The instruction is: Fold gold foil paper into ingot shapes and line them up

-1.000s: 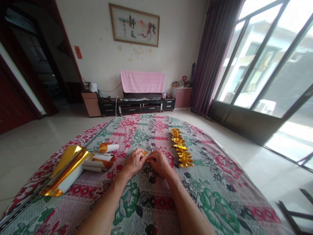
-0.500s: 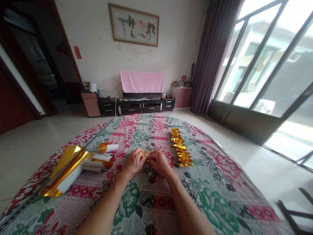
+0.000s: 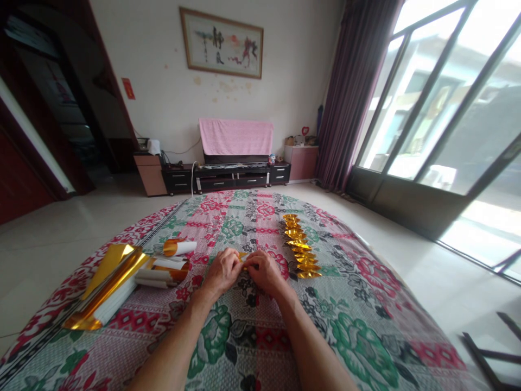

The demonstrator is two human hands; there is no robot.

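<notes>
My left hand (image 3: 225, 269) and my right hand (image 3: 262, 270) meet over the middle of the table, fingers pinched together. Between them is a small piece of gold foil paper (image 3: 243, 255), mostly covered by the fingers. To the right of my hands runs a column of folded gold foil pieces (image 3: 301, 244), pointed at both ends. On the left lies a stack of gold foil sheets (image 3: 116, 282), white on the back and partly curled. Beside it are rolled foil sheets (image 3: 163, 276) and one more small roll (image 3: 179, 247).
A flowered cloth (image 3: 260, 347) covers the round table. Beyond it stands a low black cabinet (image 3: 236, 178) with a pink cloth (image 3: 236, 137) draped over something on top. Large windows (image 3: 439, 108) and a purple curtain (image 3: 348, 98) are on the right.
</notes>
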